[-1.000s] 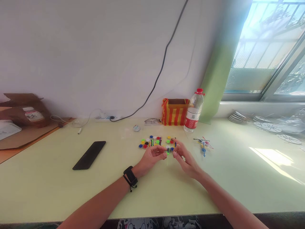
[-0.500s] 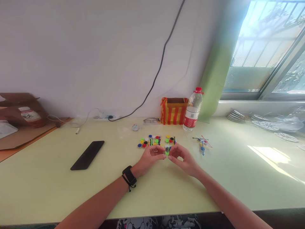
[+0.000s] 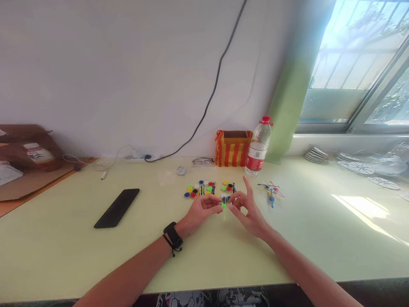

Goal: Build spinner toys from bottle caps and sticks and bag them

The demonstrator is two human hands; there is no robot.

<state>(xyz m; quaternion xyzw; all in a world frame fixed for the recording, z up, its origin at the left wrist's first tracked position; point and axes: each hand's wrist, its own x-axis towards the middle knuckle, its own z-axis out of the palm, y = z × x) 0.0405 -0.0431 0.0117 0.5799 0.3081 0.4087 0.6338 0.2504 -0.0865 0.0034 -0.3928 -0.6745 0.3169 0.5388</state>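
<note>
A small bright green plastic spinner with a pale green arrow is pinched between thumb and fingertips of my left hand, just above the table. My right hand is close beside it on the right, its index finger stretched up and the other fingers curled; I see nothing held in it. Behind the hands lie several round coloured plastic discs and coloured arrows, partly hidden by my fingers. To the right is a small group of spinners with arrows, a blue one in front.
A black phone-like slab lies at left. Toward the wall stand a striped red-and-yellow box and a water bottle, with glasses nearby. White patterned discs lie at far right; a cardboard box is far left.
My right hand's index finger dipped to the green spinner, then lifted and straightened upward. The left hand keeps its pinch on the spinner. The view shifted slightly.
</note>
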